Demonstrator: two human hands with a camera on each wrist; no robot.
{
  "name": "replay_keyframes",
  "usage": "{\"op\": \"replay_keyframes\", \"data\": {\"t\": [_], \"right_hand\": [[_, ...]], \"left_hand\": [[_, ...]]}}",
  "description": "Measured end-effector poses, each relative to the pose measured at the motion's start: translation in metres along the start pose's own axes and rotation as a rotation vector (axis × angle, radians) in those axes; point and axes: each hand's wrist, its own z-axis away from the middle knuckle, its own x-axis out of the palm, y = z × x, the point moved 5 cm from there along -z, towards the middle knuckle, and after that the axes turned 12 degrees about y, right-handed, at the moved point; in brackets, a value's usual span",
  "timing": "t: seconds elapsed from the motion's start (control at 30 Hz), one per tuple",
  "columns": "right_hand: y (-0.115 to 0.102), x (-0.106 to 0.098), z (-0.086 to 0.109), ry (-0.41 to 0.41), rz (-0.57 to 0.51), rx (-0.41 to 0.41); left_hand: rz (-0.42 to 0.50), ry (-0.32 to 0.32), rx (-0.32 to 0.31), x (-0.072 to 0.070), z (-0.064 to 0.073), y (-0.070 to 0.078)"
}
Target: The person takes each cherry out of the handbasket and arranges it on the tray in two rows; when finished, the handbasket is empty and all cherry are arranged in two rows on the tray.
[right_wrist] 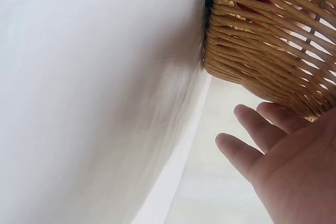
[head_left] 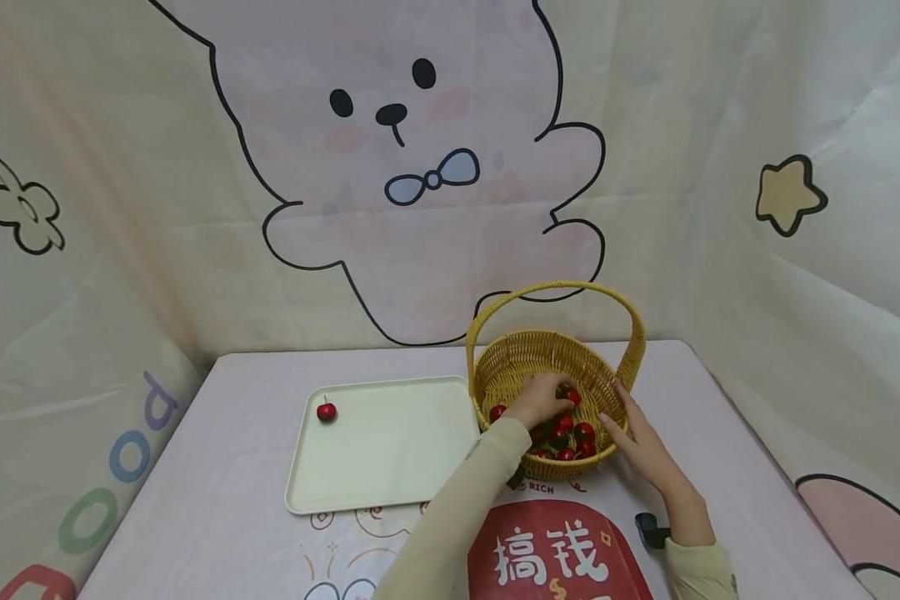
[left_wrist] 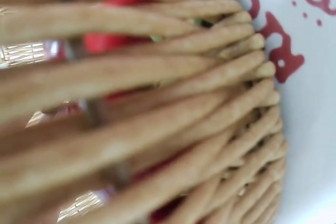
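A round yellow wicker basket (head_left: 504,365) with a tall arched handle stands at the right, several dark red cherries (head_left: 585,432) inside. My left hand (head_left: 542,402) reaches over the front rim into it. Its curled fingertips pinch a red cherry (head_left: 572,397) above the others. At the basket's right side my right hand (head_left: 641,442) holds the rim, thumb over the edge and fingers outside. Seen from the right wrist, several fingers (right_wrist: 247,153) spread loosely below the wicker side. The left wrist view has only close wicker strands (left_wrist: 131,124), with red showing through gaps; the left hand is hidden there.
A cream rectangular tray (head_left: 390,450) lies left of the basket, with a single stemmed cherry (head_left: 326,412) near its far left corner. The pale tablecloth (head_left: 247,400) has a red printed patch (head_left: 555,542) in front of the basket. A cloth backdrop (head_left: 217,275) rises behind the table.
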Motion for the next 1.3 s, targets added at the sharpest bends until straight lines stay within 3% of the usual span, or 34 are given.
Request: {"op": "replay_keyframes", "data": {"t": [0.37, 0.6, 0.93, 1.3], "right_hand": [[0.002, 0.001, -0.001, -0.007, 0.001, 0.001], [0.002, 0.002, 0.0, -0.007, 0.002, 0.011], [0.002, 0.0, 0.001, -0.008, 0.013, 0.019], [0.001, 0.0, 0.001, -0.001, 0.011, 0.017]], "left_hand": [[0.05, 0.051, 0.052, -0.007, 0.003, 0.0], [0.204, 0.104, 0.054, -0.01, 0.005, -0.001], [0.323, 0.154, 0.058, -0.024, 0.016, 0.003], [0.257, 0.217, 0.226, -0.036, 0.034, 0.025]]}}
